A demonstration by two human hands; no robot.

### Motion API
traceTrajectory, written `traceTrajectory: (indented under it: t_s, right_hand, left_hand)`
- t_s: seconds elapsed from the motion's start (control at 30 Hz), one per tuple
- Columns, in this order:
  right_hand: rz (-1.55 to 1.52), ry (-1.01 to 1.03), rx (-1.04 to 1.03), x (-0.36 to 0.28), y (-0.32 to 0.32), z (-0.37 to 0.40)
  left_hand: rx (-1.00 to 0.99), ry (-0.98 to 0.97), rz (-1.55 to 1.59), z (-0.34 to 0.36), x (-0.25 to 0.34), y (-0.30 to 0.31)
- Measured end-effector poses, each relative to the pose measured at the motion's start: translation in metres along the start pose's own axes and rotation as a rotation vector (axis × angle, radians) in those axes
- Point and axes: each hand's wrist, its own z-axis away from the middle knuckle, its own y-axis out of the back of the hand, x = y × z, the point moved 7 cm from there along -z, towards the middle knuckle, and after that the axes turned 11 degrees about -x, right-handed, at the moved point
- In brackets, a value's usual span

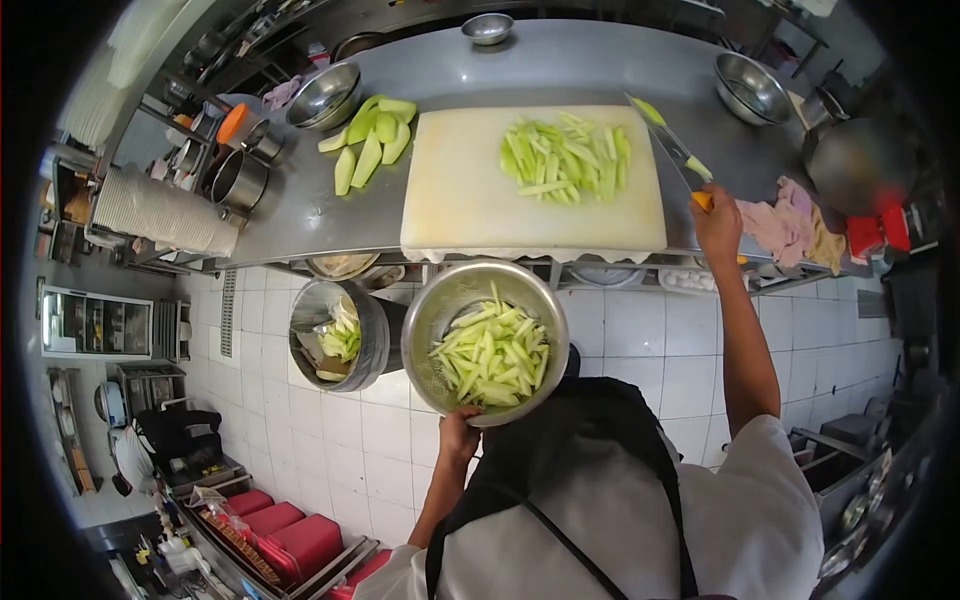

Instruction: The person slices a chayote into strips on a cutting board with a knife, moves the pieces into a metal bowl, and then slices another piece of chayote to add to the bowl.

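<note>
Head view: the white cutting board (460,190) lies on a steel counter (560,70). Just below the board's near edge, the left hand (458,432) has its fingers clenched on the near rim of a steel bowl (430,310), held out over the tiled floor and filled with green strips (492,358). At the board's right edge, the right hand (716,225) is wrapped round the orange handle of a knife (668,145), whose blade slants along that edge with green bits on it. On the right half of the board lies a pile of cut strips (565,160). Just left of the board lie peeled green halves (370,135), with an empty bowl (325,95) beyond them. Below the board's left corner stands a steel bin (303,345) holding peelings. Right of the board lies a pink cloth (785,225). Any print on the goods far below the board is too small to read
</note>
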Motion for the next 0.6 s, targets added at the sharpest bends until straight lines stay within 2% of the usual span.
traceTrajectory:
  t_s: [0.3, 0.5, 0.6]
  right_hand:
    - [-0.007, 0.035, 0.061, 0.045, -0.005, -0.003]
    - [0.049, -0.075, -0.088, 0.067, -0.024, -0.02]
    - [0.202, -0.159, -0.152, 0.065, -0.013, -0.039]
  left_hand:
    - [0.03, 0.102, -0.068, 0.001, -0.035, -0.031]
    - [0.066, 0.075, -0.065, 0.01, -0.028, -0.032]
    - [0.071, 0.052, -0.069, 0.021, -0.021, -0.04]
